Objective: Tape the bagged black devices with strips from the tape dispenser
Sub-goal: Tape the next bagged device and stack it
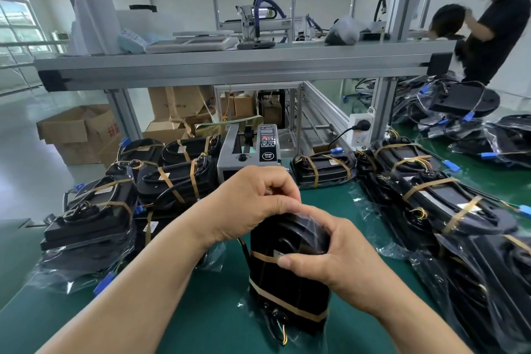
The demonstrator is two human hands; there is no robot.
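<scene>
broadly, the green mat (207,322) fills the lower view, its near edge cut off by the frame. an aluminium shelf beam (230,67) crosses above and hides part of the room behind it. on the right a long row of bagged devices (448,210) runs out of the frame at the bottom corner; on the left a stack of taped ones (94,218) crowds the mat's left edge. bare mat remains only as a narrow strip between the two piles, most of it taken by the forearms. the tape dispenser (250,149) stands at the back of that strip, its mouth hidden behind the left hand (250,204). the bagged black device (290,267) stands on end in the middle of the mat, two brown strips already around it, its top covered by both hands. the left hand's fingers are curled tight, pinching something at the device's top; whether that is tape or bag film is hard to make out. the right hand (324,250) clasps the device's right side, thumb pressed on the upper strip (265,257).
</scene>
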